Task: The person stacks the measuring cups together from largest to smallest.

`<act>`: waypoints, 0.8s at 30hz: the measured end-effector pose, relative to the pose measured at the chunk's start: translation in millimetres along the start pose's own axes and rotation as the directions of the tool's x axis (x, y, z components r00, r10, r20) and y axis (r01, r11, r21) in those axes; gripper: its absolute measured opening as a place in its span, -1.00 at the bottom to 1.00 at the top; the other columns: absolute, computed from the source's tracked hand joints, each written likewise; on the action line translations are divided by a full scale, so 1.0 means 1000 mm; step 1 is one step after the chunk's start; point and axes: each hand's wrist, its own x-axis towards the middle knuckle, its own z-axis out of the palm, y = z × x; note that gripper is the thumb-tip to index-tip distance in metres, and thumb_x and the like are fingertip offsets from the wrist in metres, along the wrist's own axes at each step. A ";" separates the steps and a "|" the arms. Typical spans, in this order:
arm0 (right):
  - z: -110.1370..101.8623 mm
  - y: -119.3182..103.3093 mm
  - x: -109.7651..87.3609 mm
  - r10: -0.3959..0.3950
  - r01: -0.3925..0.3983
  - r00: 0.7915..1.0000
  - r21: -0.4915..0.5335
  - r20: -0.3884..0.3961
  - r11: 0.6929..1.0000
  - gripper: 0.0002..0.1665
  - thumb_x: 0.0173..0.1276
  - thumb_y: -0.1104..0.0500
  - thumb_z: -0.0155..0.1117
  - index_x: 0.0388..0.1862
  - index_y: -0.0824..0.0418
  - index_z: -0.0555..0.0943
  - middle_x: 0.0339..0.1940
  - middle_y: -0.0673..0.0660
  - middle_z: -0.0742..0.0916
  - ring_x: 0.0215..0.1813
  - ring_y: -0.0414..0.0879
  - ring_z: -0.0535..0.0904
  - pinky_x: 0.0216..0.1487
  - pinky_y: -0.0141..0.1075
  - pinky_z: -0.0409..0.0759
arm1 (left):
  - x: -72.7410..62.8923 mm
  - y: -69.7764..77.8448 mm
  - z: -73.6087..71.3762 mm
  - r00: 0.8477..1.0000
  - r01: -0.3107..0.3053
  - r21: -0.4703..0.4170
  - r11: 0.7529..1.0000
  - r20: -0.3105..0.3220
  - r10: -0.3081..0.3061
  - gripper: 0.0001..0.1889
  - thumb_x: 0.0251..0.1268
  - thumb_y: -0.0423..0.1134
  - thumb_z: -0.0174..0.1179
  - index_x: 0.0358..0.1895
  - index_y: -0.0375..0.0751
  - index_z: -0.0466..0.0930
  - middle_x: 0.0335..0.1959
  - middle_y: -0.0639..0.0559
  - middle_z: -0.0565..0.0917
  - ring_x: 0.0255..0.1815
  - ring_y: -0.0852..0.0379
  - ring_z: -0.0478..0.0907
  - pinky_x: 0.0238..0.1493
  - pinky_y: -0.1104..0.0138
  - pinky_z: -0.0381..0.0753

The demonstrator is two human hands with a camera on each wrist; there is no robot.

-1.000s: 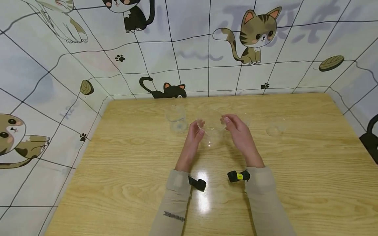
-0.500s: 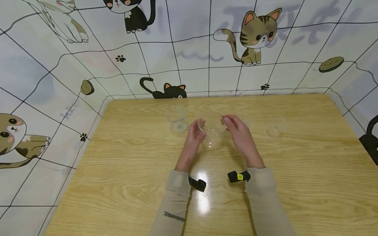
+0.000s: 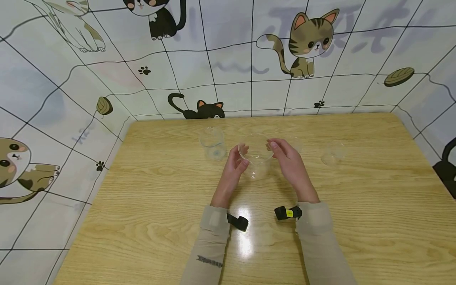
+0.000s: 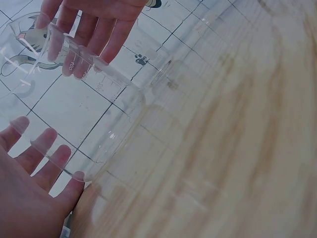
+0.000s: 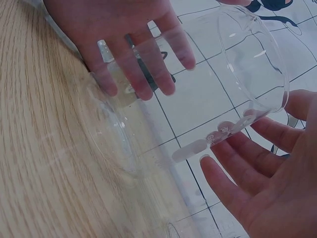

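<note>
A large clear glass beaker (image 3: 255, 163) stands upright near the table's far middle, between both hands. My left hand (image 3: 235, 163) holds its left side, thumb toward me and fingers round the far side. On the right side my right hand (image 3: 287, 159) holds it the same way. In the left wrist view, white measuring marks show on the beaker (image 4: 106, 111) beside the right hand's fingers. The right wrist view shows its spouted rim and a white label patch on the beaker (image 5: 190, 150). The base appears to rest on the table.
Another clear glass vessel (image 3: 215, 144) stands left of the hands. Faint clear glassware (image 3: 295, 143) is partly hidden behind the right hand, and a small clear glass vessel (image 3: 333, 155) stands farther right. Cat-patterned panels (image 3: 235, 71) border the wooden table (image 3: 149, 206).
The left thumb has shifted slightly inward against the beaker. The right hand and the other glassware look the same.
</note>
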 end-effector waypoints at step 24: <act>0.000 0.010 0.004 -0.003 0.003 1.000 -0.027 0.015 1.000 -0.40 0.37 -0.20 -0.21 0.21 0.13 0.36 0.08 0.11 0.55 0.04 0.05 0.44 0.00 -0.08 0.36 | -0.001 0.001 -0.002 0.998 0.046 -0.050 0.998 0.046 -0.044 -0.28 0.14 0.11 0.12 0.31 -0.07 0.08 0.27 -0.18 0.23 0.24 -0.25 0.18 0.04 0.12 0.37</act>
